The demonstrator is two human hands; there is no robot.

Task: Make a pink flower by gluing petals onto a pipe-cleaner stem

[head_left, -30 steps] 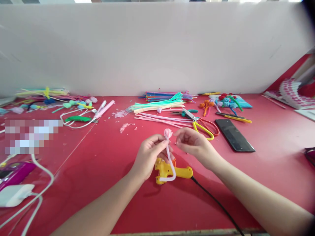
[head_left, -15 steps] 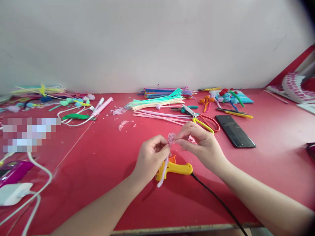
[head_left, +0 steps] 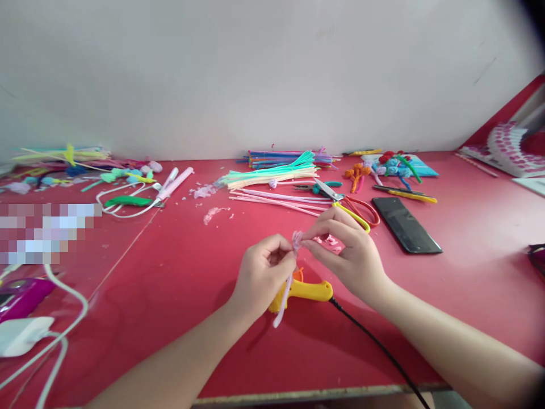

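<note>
A pink pipe-cleaner piece (head_left: 284, 304) with a looped, bunched top is held between both hands over the red table. My left hand (head_left: 264, 274) pinches it just below the bunch, and its straight stem hangs down from those fingers. At the right side of the bunched top, the thumb and index finger of my right hand (head_left: 351, 250) are pressed together on the loops. Beneath the stem lies a yellow glue gun (head_left: 310, 291) with an orange trigger, its front end partly covered by the stem and my left hand.
Scissors (head_left: 355, 216) with red and yellow handles and a black phone (head_left: 406, 226) lie right of centre. Pipe-cleaner bundles (head_left: 272, 177) rest near the wall. White cables (head_left: 76, 292) run along the left. The glue gun's black cord (head_left: 374, 341) crosses the front edge.
The right fingers have shifted slightly at the looped top, and more pink scraps show behind them. The camera view has moved a little. Both hands keep their hold.
</note>
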